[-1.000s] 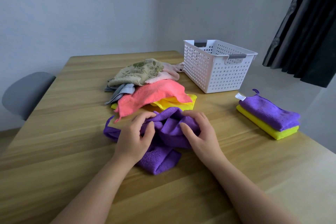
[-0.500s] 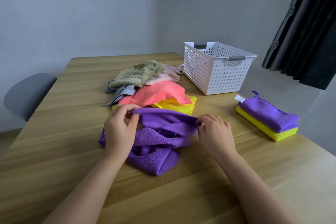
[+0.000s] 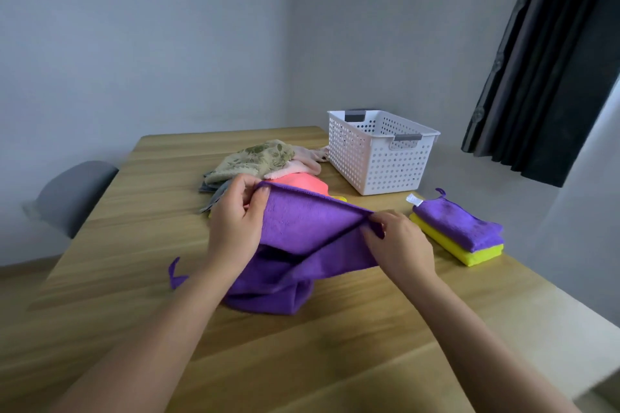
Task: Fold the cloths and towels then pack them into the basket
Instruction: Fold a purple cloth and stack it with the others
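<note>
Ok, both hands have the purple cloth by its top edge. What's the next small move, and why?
Probably draw the corners apart and lay the purple cloth flat on the table before folding. The left hand and right hand pinch its upper edge taut, but its lower part lies bunched.

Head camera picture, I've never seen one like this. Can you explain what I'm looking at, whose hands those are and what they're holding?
There is no machine here. The camera sits on a person's head and looks forward and down, so the arms are the wearer's own. The left hand and right hand each pinch the top edge of a purple cloth, stretching it above the wooden table. Behind it lies a heap of unfolded cloths, next to a white perforated basket. At right, a folded purple cloth sits on a folded yellow cloth.
</note>
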Demonstrator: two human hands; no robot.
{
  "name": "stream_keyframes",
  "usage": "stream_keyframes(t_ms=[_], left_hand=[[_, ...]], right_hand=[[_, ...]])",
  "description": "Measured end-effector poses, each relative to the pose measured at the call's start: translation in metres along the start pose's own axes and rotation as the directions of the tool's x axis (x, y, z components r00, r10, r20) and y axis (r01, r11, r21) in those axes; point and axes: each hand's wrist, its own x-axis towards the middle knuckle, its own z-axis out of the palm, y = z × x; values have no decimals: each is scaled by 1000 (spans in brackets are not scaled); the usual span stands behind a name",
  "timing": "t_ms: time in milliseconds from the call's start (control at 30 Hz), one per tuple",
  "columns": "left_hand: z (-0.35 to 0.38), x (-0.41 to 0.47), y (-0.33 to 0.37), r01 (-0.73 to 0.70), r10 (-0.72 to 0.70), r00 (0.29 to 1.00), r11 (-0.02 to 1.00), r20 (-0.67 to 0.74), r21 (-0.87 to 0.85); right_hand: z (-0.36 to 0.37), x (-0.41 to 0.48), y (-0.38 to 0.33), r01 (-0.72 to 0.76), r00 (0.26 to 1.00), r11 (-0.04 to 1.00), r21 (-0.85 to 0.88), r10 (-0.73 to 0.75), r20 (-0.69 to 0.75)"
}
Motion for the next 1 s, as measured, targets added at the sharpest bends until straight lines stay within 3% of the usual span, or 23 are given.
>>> stream_keyframes(t_ms=[67, 167, 233, 300, 367, 433, 533, 633, 733, 800, 867, 933, 1000], left_hand=[[-2, 2, 13, -18, 18, 1000, 1000, -10, -25], [-5, 0, 23, 8, -8, 1000, 999, -2, -37], [-4, -9, 22, 42, -42, 997, 999, 70, 2], [0, -23, 23, 3, -8, 983, 1000, 184, 25], [6, -35, 27, -38, 38, 958, 999, 285, -7], [11, -42, 31, -46, 53, 939, 999, 340, -27], [5, -46, 31, -82, 71, 901, 997, 429, 6], [-6, -44, 21, -205, 51, 813, 958, 580, 203], [-11, -39, 22, -171, 34, 862, 959, 505, 227], [-11, -36, 30, -89, -3, 885, 981, 466, 174], [-9, -34, 38, -102, 17, 866, 984, 499, 145], [-5, -34, 42, -142, 35, 860, 975, 509, 173], [-9, -31, 45, -151, 11, 878, 955, 479, 255]], right_hand=[[-9, -4, 3, 85, 996, 996, -11, -85, 11], [-21, -11, 6, 50, 998, 993, 111, -45, -51], [-22, -18, 10, 40, 995, 996, 74, -34, -89], [-22, -29, 3, 134, 990, 990, 42, -133, -36], [-22, -38, -10, 305, 946, 943, 132, -316, 70], [-23, -43, -20, 379, 907, 891, 248, -411, 91], [-30, -42, -21, 287, 940, 872, 397, -336, 58], [-38, -36, -15, 199, 972, 843, 500, -235, 10], [-50, -31, -13, 162, 983, 833, 529, -185, -10], [-56, -32, -15, 161, 969, 831, 532, -236, 76], [-55, -36, -19, 206, 945, 845, 493, -302, 123], [-57, -37, -24, 251, 952, 849, 465, -304, 43], [-67, -31, -24, 199, 979, 813, 546, -192, -72]])
